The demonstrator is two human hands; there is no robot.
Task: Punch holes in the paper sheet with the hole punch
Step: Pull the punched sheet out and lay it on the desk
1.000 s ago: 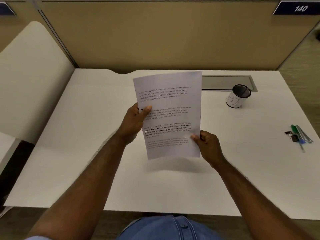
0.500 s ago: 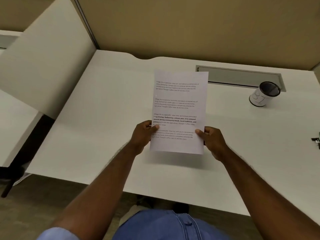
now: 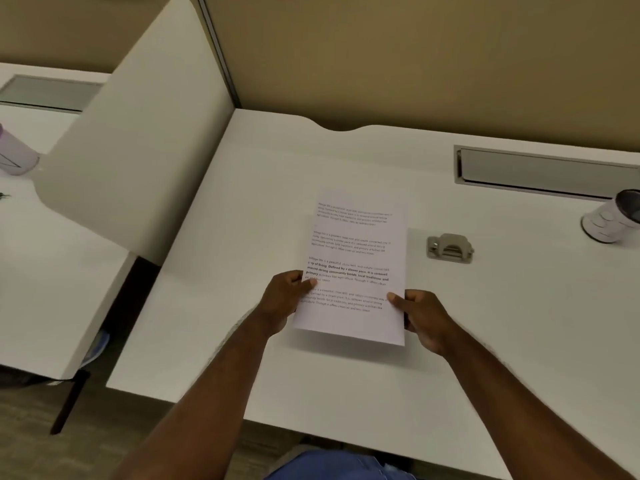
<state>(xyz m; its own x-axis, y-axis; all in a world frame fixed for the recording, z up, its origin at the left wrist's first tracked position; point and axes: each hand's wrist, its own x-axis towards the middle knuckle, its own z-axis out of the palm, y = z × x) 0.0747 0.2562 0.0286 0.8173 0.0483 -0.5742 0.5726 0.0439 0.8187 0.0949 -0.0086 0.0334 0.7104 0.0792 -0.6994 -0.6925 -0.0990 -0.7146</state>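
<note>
One white cylindrical cup (image 3: 609,220) with a dark rim stands on the far right of the white desk (image 3: 346,393), cut off by the right edge of the view; what it holds cannot be made out. A second pale, purple-tinted container (image 3: 15,154) sits on the neighbouring desk at the far left, beyond the white rounded divider panel (image 3: 138,143), and its contents are hidden too.

Counted on the main desk: one printed white paper sheet (image 3: 353,258), one small grey metal hole punch (image 3: 449,248), one cup, and one grey rectangular cable tray (image 3: 540,173) recessed along the far edge.

Both hands grip the sheet by its near half. The left hand (image 3: 282,301) is curled closed on the sheet's left edge, thumb on top of the printed side and the other fingers tucked under. The right hand (image 3: 422,317) is likewise closed on the right edge, thumb pressing the top face near the lower text block, fingers beneath. The sheet is held in portrait position with four blocks of text facing up, its near edge lifted just above the desk, where it casts a shadow; whether the far edge touches the surface cannot be told.

The hole punch rests on the desk just right of the sheet's right edge, apart from it and from both hands, between the sheet and the cup.
</note>
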